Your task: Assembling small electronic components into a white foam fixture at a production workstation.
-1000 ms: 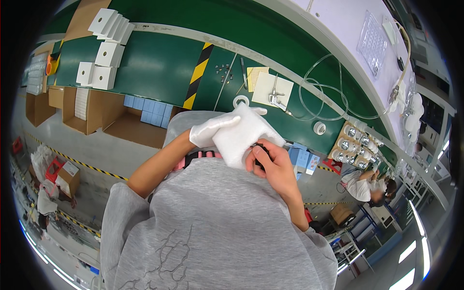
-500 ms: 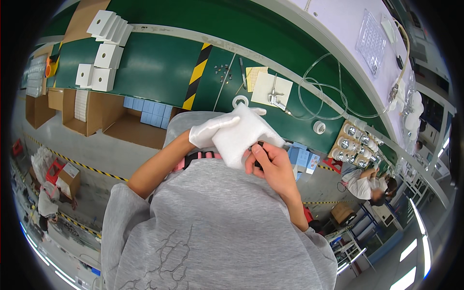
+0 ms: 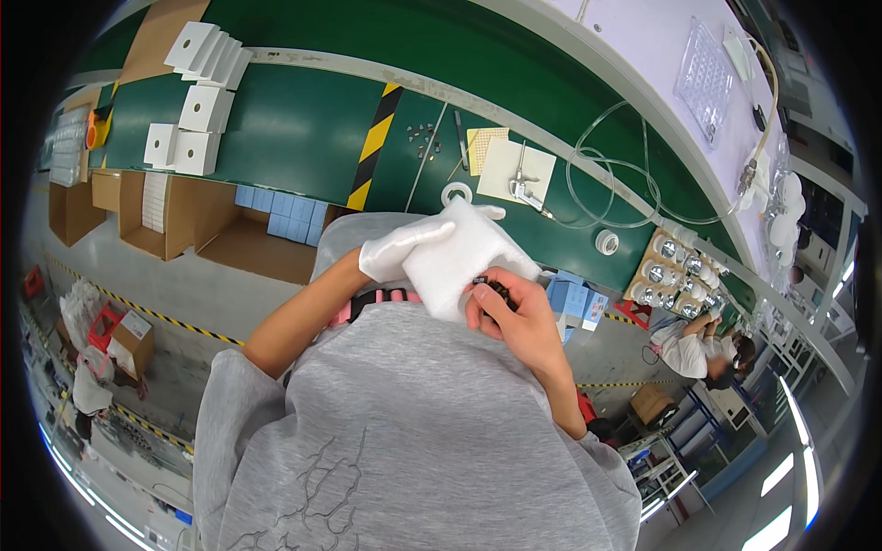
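Observation:
My left hand (image 3: pixel 412 252), in a white glove, grips a white foam block (image 3: pixel 464 253) from its left side, above my lap. My right hand (image 3: pixel 521 315) is bare and curls at the block's lower right edge. In its cupped fingers lie several small black parts (image 3: pixel 497 290), and the thumb and forefinger pinch at one of them beside the foam. The parts' exact kind is too small to tell. Just beyond the foam, on the green bench, lies a white ring-shaped roll (image 3: pixel 457 193).
On the green bench (image 3: pixel 294 119) are scattered small dark bits (image 3: pixel 423 140), an air gun (image 3: pixel 525 188) with a clear coiled hose, and a small white round part (image 3: pixel 606 241). White boxes (image 3: pixel 204 108) stand at left. Open cartons (image 3: pixel 253 246) sit below the edge; a tray of shiny domes (image 3: pixel 663 271) is at right.
My right thumb and fingers have shifted, so more of the small black parts in the hand now show. The left hand and the foam block have hardly moved.

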### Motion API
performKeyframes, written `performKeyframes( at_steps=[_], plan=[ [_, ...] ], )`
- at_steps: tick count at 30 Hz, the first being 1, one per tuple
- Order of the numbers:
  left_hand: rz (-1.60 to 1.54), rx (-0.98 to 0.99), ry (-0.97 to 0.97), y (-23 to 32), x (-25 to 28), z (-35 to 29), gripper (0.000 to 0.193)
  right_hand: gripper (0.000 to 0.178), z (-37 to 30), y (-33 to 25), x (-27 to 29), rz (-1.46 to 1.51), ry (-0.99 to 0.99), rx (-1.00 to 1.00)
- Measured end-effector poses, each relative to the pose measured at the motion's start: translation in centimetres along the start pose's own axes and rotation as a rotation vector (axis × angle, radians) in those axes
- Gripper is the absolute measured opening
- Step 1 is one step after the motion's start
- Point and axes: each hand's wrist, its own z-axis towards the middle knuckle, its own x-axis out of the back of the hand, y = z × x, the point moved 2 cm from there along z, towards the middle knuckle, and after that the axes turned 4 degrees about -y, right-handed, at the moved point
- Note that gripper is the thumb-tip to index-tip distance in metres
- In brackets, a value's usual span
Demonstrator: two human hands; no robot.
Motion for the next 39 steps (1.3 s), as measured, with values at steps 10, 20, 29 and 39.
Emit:
performKeyframes(
  at_steps=[10,20,29,39],
  plan=[
    [-0.003,0.0,0.007,0.0,0.0,0.1,0.081,0.025,0.0,-0.2,0.1,-0.053,-0.008,-0.009],
    [0.016,0.056,0.071,0.4,-0.4,-0.4,0.082,0.023,-0.2,0.2,0.1,0.031,-0.073,0.065],
    [-0.003,0.006,0.021,-0.2,0.4,0.1,0.084,0.022,-0.1,0.3,0.1,-0.065,-0.081,0.06],
    [-0.008,0.013,0.033,-0.3,0.6,-0.1,0.083,0.021,0.0,0.5,0.4,-0.048,-0.062,-0.009]
  ],
)
